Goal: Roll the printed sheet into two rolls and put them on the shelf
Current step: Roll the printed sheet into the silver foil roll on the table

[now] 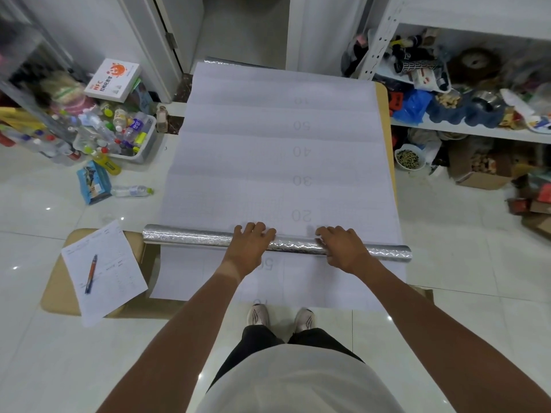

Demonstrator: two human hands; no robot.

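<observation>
Hands, two: left (252, 244) and right (343, 248), grip flat, unclosed, on one silver roll (185, 237) across one sheet (268, 144).

White tiled floor (447, 263), glossy. Flat cardboard (56, 293) lies on it; printed sheet (268, 159) spread over the cardboard, faint numbers showing, a silver roll (193, 238) across its near part. Loose paper form (104, 272) with pen (91, 274) on the cardboard's left corner. Bin of bottles (119, 135), one stray bottle (131, 191), blue packet (94, 181) on the tiles at left. Shelf (465, 131) at right, cluttered.
</observation>
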